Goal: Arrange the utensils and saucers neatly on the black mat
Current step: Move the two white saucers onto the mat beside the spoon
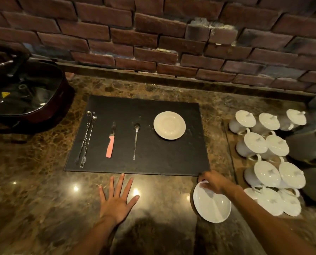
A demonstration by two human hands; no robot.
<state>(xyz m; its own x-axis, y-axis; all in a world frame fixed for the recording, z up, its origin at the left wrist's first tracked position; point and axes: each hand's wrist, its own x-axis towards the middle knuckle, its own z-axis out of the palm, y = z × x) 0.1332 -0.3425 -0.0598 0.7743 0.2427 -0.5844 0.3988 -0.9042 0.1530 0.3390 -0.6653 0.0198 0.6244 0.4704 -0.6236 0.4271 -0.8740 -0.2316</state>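
The black mat (pixel 162 159) lies on the marble counter. On it, from left to right, rest two long twisted metal forks (pixel 86 139), a knife with a pink handle (pixel 110 142), a long metal spoon (pixel 135 139) and a white saucer (pixel 169 125). My left hand (pixel 117 198) lies flat on the counter just in front of the mat, fingers spread, holding nothing. My right hand (pixel 211 182) grips the far rim of a second white saucer (pixel 211 204), which sits off the mat near its front right corner.
Several white lidded cups (pixel 269 159) crowd the counter at the right. A dark round pot with a glass lid (pixel 23 94) stands at the back left. A brick wall (pixel 153 34) runs along the back edge.
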